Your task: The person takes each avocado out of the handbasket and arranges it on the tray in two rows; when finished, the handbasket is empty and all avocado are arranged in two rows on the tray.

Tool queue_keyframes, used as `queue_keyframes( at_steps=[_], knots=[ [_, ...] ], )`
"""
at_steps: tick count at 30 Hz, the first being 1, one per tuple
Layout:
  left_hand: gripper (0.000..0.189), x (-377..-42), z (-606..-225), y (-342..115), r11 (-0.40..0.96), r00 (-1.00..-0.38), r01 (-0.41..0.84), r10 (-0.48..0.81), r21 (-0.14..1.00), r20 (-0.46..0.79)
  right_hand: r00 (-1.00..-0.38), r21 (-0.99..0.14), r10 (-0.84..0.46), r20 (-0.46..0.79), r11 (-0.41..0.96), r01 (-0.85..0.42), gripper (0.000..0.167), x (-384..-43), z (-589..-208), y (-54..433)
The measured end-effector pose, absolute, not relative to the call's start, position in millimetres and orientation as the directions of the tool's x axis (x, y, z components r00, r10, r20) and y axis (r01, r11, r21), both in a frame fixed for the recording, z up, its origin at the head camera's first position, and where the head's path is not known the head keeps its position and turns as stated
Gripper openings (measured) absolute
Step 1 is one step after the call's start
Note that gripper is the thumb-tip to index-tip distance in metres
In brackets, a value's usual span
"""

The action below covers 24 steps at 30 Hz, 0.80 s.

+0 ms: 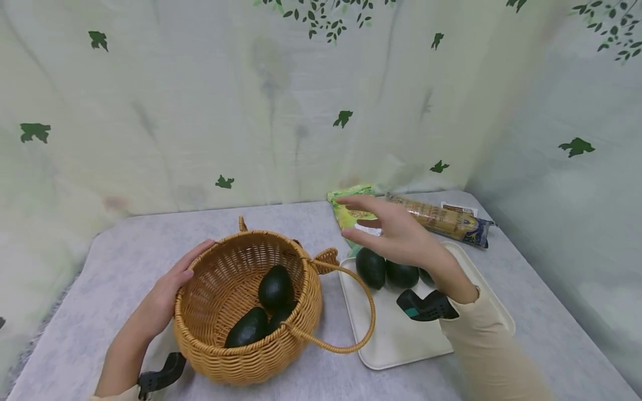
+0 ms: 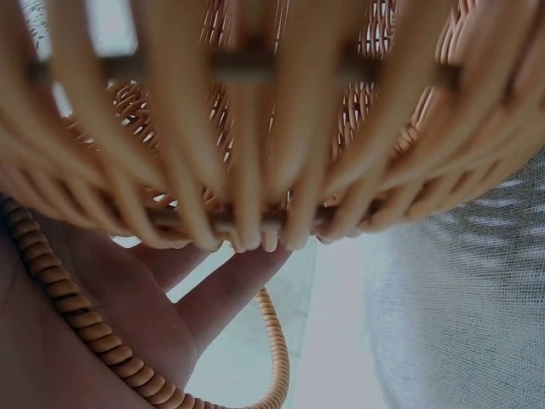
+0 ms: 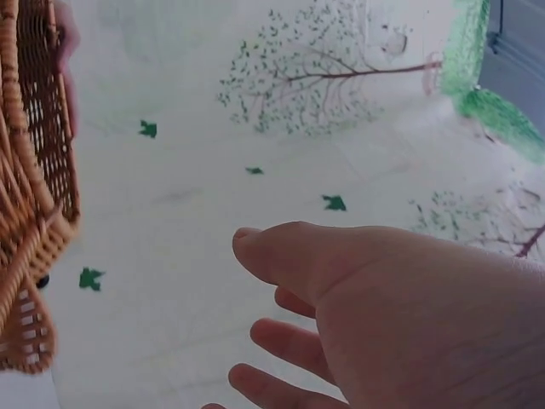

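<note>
A round wicker basket [image 1: 251, 359] stands tilted on the table, its open top facing me, with dark green avocados [image 1: 276, 287] lying inside. My left hand [image 1: 168, 298] rests against its left rim, the fingers fairly straight along the outside and the thumb at the edge. From the left wrist, a wrapped handle [image 2: 94, 332] crosses the palm. Another looped handle [image 1: 370, 312] hangs out to the right. My right hand [image 1: 393, 231] hovers over the far end of a white tray [image 1: 396, 337], fingers spread and holding nothing. Dark avocados [image 1: 370, 268] lie on the tray below it, partly hidden by the forearm.
Behind the tray are a yellow-green packet [image 1: 341, 214] and a long pack of dry pasta [image 1: 446, 220]. A small label [image 1: 458, 209] shows beside the pasta. Leaf-printed cloth [image 1: 200, 111] walls off the back and sides of the grey table [image 1: 135, 245].
</note>
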<state>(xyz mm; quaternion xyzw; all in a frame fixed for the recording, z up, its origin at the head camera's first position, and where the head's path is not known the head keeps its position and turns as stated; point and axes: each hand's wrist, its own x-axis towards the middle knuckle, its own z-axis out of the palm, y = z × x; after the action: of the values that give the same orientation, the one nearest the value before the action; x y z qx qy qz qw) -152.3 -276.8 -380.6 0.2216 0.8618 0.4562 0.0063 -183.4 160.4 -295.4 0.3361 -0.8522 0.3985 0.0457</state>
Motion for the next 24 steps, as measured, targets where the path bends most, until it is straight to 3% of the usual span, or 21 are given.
queue_keyframes(
  at_steps=[13,24],
  knots=[
    [0.052,-152.8,-380.9,-274.7,0.467,-0.906,0.355,0.386,0.810,0.174,-0.677,-0.648,-0.635,0.374,0.344,-0.680,0.054,-184.0,-287.7,113.2],
    [0.052,-152.2,-382.2,-276.1,0.470,-0.907,0.352,0.385,0.809,0.171,-0.660,-0.653,-0.692,0.293,0.360,-0.667,0.052,-184.8,-283.3,79.2]
  ],
)
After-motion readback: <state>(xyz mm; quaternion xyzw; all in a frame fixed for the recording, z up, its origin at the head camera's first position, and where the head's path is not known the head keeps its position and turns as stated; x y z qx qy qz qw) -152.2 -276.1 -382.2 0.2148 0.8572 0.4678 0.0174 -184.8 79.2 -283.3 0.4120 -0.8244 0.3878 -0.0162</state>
